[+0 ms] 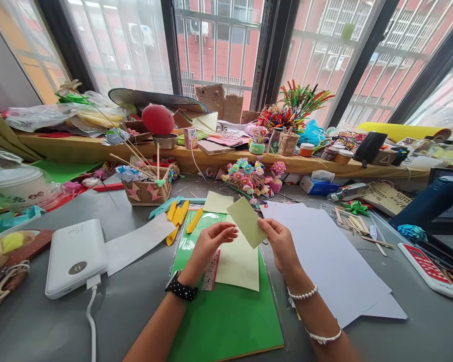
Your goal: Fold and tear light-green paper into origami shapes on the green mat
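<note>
My right hand (281, 244) pinches a small pale yellow-green paper piece (246, 221) between thumb and fingers at its right edge, holding it tilted above the desk. Just left of this piece, my left hand (215, 246) is loosely curled, its fingers a little apart and nothing in them. Below both hands lies a larger sheet of the same pale paper (241, 269) on a green board (230, 322). A patterned ruler strip (210, 274) rests by the sheet's left edge, partly hidden by my left hand. Another pale paper piece (217, 202) lies behind.
Yellow folded paper strips (179, 216) lie at the board's upper left. A white power bank (77, 259) with a cable sits left, and white paper sheets (324, 251) lie right. Behind stand a cardboard basket (147, 192), crocheted flowers (245, 176) and a cluttered ledge.
</note>
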### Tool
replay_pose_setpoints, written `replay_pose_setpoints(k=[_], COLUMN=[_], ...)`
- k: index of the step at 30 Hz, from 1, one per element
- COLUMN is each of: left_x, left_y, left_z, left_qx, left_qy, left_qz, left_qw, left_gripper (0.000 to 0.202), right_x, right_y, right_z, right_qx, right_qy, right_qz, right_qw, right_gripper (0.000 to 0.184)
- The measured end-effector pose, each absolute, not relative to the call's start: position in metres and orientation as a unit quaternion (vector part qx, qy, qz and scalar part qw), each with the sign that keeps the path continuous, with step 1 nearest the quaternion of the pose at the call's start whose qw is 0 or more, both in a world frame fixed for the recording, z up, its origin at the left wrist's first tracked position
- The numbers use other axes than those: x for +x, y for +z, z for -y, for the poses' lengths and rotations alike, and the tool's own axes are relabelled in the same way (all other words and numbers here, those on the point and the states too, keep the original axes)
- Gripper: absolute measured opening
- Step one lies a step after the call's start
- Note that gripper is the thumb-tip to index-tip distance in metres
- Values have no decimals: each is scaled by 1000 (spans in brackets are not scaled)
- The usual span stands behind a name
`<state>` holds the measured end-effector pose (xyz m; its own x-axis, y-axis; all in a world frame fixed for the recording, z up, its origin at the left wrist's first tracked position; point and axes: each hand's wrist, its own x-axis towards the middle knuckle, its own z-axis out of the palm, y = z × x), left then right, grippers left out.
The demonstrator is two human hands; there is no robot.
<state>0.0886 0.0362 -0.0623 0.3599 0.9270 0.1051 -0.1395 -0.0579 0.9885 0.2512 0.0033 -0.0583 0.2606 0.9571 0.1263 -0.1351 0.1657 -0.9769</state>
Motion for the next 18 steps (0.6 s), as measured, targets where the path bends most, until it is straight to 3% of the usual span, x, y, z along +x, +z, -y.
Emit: replay_pose_setpoints(k=[6,12,18], left_x=[90,91,91], left_y=[-58,-61,-59], left_z=[-32,-32,-31], left_qx=[615,619,626], left_qy=[399,402,414], left_qz=[-362,-376,-368], left_qw=[576,560,549], left_gripper=[24,21,18], right_x=[244,239,234], right_y=[-62,-65,-64], right_z=[-2,-1,0], right_qx=[-531,-555,-513], right_qy=[374,130,178], right_qz=[517,634,691], right_qw=[557,523,477], right_gripper=[23,30,28])
